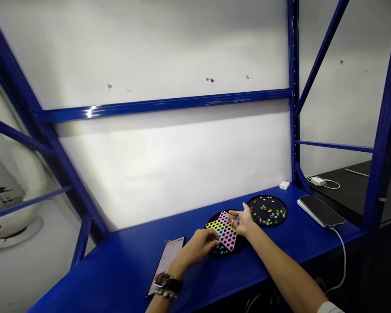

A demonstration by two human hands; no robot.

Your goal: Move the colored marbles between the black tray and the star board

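A Chinese checkers board (228, 238) with a star of pink, yellow and light blue areas and dark holes sits in a round black tray on the blue table. My right hand (246, 222) is turned palm up over the board's right side, cupping several dark blue glass marbles (237, 218). Over the left edge of the board, my left hand (202, 244) has its fingers curled together in a pinch. What lies between those fingertips, if anything, is hidden. Several bluish marbles (220, 249) lie along the tray's near rim.
Behind my right hand, a second round black tray (259, 203) holds loose coloured marbles. A lit phone (166, 263) lies left of my left wrist. At right are another phone (322, 209) on a white block with a cable and a white adapter (284, 185). Blue frame posts (293, 130) edge the table.
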